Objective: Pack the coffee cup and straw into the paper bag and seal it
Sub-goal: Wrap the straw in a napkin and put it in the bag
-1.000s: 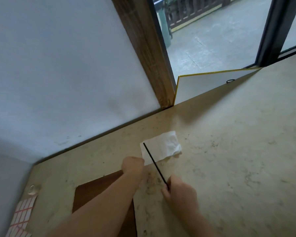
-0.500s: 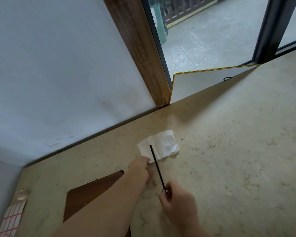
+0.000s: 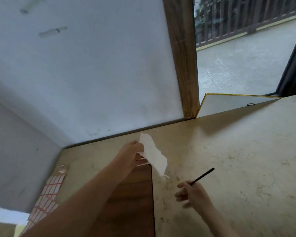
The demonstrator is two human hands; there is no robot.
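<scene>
While the right hand point(image 3: 190, 191) pinched the straw point(image 3: 202, 176), the left hand point(image 3: 132, 152) had lifted the napkin point(image 3: 154, 155) off the counter point(image 3: 237, 159), probably bound for the bag point(image 3: 135, 194).

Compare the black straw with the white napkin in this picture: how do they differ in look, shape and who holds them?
Colour: the straw is black, the napkin white.
Shape: the straw is a thin, straight stick; the napkin is a flat, crumpled sheet with ragged edges.
Holder: the right hand pinches the straw at one end, the left hand grips the napkin by its edge.
Shared: both are lifted clear of the beige counter.
</scene>
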